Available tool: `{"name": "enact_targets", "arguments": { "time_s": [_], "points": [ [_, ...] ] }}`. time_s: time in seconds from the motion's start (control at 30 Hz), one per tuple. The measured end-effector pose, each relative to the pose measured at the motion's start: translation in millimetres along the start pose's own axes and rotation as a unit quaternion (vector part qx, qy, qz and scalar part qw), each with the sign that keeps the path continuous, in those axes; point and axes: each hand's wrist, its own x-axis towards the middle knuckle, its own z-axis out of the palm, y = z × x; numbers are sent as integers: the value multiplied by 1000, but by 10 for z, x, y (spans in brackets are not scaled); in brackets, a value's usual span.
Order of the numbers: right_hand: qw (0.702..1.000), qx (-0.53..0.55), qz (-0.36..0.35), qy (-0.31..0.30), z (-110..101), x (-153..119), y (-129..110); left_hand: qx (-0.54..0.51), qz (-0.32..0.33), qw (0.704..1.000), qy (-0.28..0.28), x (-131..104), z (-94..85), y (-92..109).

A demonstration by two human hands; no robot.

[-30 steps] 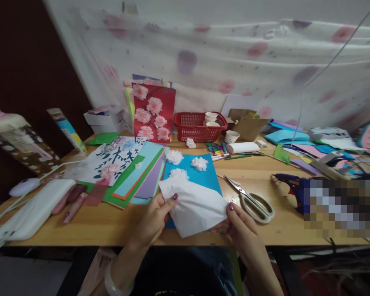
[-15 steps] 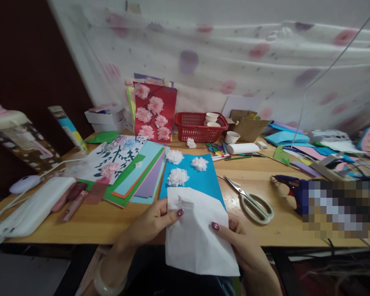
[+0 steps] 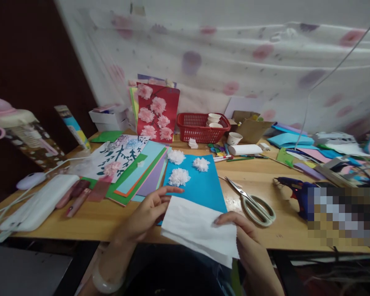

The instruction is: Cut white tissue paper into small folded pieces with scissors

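Note:
A white tissue (image 3: pixel 200 230), folded over with its lower layers showing at the front edge, is held above the table's front edge. On its right side my right hand (image 3: pixel 246 234) grips it, thumb on top and the other fingers mostly hidden. My left hand (image 3: pixel 151 211) is at its left edge; the index finger reaches out above the tissue, while the thumb tip and other fingers are partly hidden at the edge. Behind lies a blue sheet (image 3: pixel 203 195) bearing three white paper flowers (image 3: pixel 179 177).
Scissors (image 3: pixel 253 203) and a blue glue gun (image 3: pixel 296 191) lie to the right. Coloured sheets (image 3: pixel 151 181) are stacked at left, near a white power strip (image 3: pixel 43 201). Further back stand a red basket (image 3: pixel 191 127) with paper cups and a red card (image 3: pixel 169 107) with pink flowers.
The tissue, spread tall before, is now folded over to about half its height. My left thumb has come off its face and the left index finger is stretched out.

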Motion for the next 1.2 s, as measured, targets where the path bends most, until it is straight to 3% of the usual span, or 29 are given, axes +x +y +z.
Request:
{"name": "enact_targets", "arguments": {
  "time_s": [0.1,0.2,0.33,0.5,0.63,0.77,0.87,0.93,1.03,1.2],
  "points": [
    [998,-52,-33,28,-27,17,29,-166,-31,984,54,71,81,-52],
    [989,-112,-80,56,-49,17,60,-314,-35,946,69,119,199,-98],
    [976,-175,-114,63,-27,8,70,-382,-17,922,56,123,360,-165],
    [963,-223,-143,39,11,15,67,-361,19,928,89,111,434,-233],
    [961,-238,-142,23,0,12,64,-341,40,936,83,120,411,-267],
    [975,-184,-106,-70,-79,-31,-32,-287,81,951,78,96,355,-268],
    [981,-121,-99,-117,-140,-65,-121,-188,84,978,38,45,320,-219],
    [981,-105,-118,-112,-133,-70,-140,-96,66,993,-18,6,330,-167],
    [985,-79,-132,-78,-34,-53,-106,12,73,993,-92,-34,408,-84],
    [983,-99,-121,94,138,-30,-78,49,120,986,-107,-5,553,-4]
  ]
}}
